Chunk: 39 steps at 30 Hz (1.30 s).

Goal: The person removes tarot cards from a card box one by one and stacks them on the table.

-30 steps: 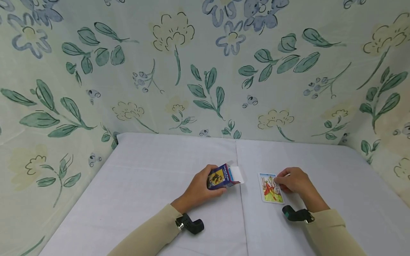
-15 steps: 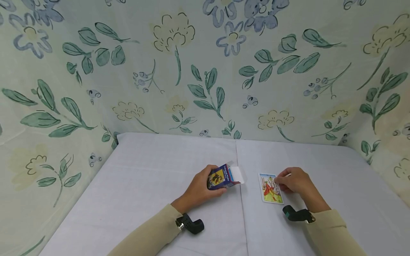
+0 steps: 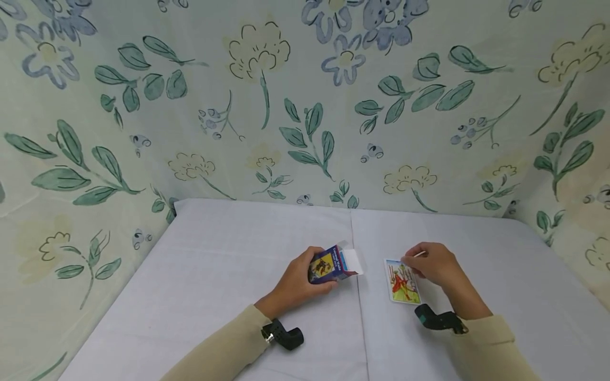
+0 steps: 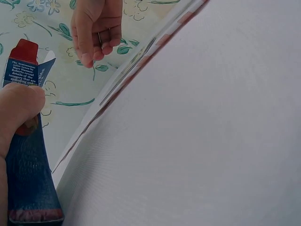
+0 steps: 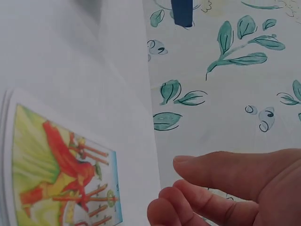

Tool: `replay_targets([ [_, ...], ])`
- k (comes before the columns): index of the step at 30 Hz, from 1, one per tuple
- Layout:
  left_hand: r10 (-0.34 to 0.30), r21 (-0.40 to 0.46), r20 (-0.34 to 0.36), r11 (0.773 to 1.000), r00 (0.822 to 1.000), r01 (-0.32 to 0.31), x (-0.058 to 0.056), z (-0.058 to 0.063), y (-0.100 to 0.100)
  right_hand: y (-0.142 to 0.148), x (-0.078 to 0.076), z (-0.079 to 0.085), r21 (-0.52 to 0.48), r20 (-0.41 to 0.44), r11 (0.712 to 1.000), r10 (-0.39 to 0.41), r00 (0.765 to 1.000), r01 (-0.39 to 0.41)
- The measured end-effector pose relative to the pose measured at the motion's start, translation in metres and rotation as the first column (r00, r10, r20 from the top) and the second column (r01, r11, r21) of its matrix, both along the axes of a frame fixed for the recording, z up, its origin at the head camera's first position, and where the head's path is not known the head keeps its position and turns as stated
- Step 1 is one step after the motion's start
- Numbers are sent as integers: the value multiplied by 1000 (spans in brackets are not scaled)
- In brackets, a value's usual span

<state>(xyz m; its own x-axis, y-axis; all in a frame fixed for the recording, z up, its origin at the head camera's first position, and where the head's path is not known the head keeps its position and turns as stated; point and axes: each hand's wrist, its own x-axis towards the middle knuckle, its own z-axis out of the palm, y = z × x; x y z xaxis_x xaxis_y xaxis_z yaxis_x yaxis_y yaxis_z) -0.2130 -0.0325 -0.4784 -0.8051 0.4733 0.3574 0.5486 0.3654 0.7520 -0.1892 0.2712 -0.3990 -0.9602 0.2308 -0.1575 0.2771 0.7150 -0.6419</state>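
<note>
In the head view my left hand [image 3: 297, 278] grips a dark blue tarot card box [image 3: 323, 268], its fingers behind and thumb along the lower side. The box is tilted to the right with its end flap up. The left wrist view shows the thumb [image 4: 21, 103] across the box's narrow printed side [image 4: 30, 174]. A small stack of tarot cards [image 3: 402, 288] lies face up to the right, a red-robed figure on top. Over its upper right corner is my right hand [image 3: 436, 264]. From the right wrist, loosely bent fingers [image 5: 164, 214] appear apart from the cards [image 5: 66, 174], holding nothing.
White cloth [image 3: 229, 254] covers the table, with a seam [image 3: 360, 317] running between box and cards. A floral fabric backdrop [image 3: 267, 106] rises behind the table and at both sides. Black wrist cameras [image 3: 286, 336] sit at both cuffs.
My right hand has risen slightly and shifted left from the cards' right edge toward their upper corner. The left hand and box stay almost still, and the cards have not visibly moved.
</note>
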Motion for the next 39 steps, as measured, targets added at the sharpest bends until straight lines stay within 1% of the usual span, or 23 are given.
replay_targets([
  [3,2,0,-2,1000,1000,-2,0,0,0,-4,-1,1,-15,-28,1000,20,999,-20],
  [4,3,-1,-3,1000,1000,-3,0,0,0,-5,-3,-1,-15,-42,1000,18,999,-19],
  [5,2,0,-4,1000,1000,-2,0,0,0,-5,-4,-3,-18,-52,999,35,998,-36],
  [10,4,-3,-4,1000,1000,-4,0,0,0,1,-18,-23,16,-126,997,75,989,-74],
  [11,4,-2,-1,1000,1000,-4,-1,0,0,1,-20,-23,12,-136,995,99,986,-98],
  [13,5,-2,4,1000,1000,-5,-1,-1,0,-2,-21,-24,11,-166,994,106,980,-106],
  [17,6,3,8,1000,1000,-6,-2,-3,0,-27,-7,3,-24,-170,992,119,978,-125],
  [18,5,6,7,1000,1000,-5,-2,-4,0,-33,-5,8,-27,-174,992,116,978,-123],
  [19,5,7,7,1000,1000,-6,-2,-4,0,-37,-4,9,-22,-183,993,110,977,-116],
  [20,6,9,5,1000,1000,-6,-2,-4,0,-43,-1,16,-31,-183,991,120,976,-128],
  [25,7,0,-3,1000,1000,-7,-2,-4,0,-57,0,22,-44,-230,984,156,961,-170],
  [26,8,-3,-3,1000,1000,-8,-2,-4,0,-60,2,26,-54,-233,981,169,958,-187],
  [29,11,-5,-2,1000,1000,-11,-2,-3,1,-68,3,29,-69,-239,975,188,953,-210],
  [39,3,7,-4,1000,1000,-3,-3,-5,1,-87,2,26,-77,-245,964,228,942,-253],
])
